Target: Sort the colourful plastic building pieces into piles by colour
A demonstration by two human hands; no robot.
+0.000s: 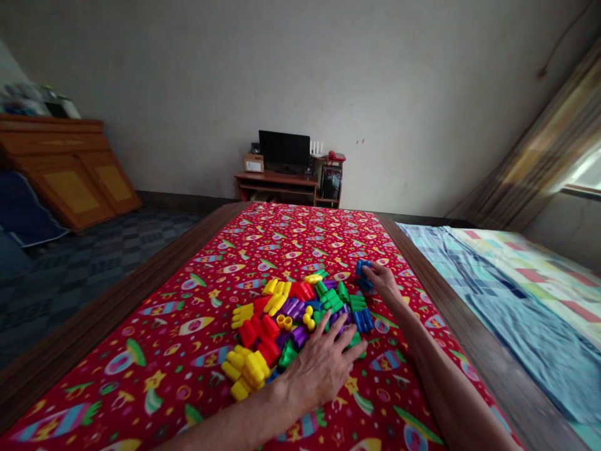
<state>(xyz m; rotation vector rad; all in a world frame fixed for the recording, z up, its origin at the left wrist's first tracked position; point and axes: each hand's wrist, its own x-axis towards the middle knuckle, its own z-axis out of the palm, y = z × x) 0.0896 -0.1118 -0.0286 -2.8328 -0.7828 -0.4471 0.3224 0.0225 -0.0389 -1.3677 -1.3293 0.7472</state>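
Blue block [362, 274] | pinched in right hand [382, 282] | left hand [319, 366] spread flat on block pile [291, 319] | red tablecloth [188, 326]

Left hand [322, 366] lies flat, fingers spread; right hand [382, 280] stretches beyond it, fingers curled in a pinch.

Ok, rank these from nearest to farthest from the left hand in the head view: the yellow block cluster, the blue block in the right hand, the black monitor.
1. Yellow block cluster, just left of the left hand.
2. Blue block, farther up the cloth in the right hand.
3. Black monitor, on the desk against the far wall.
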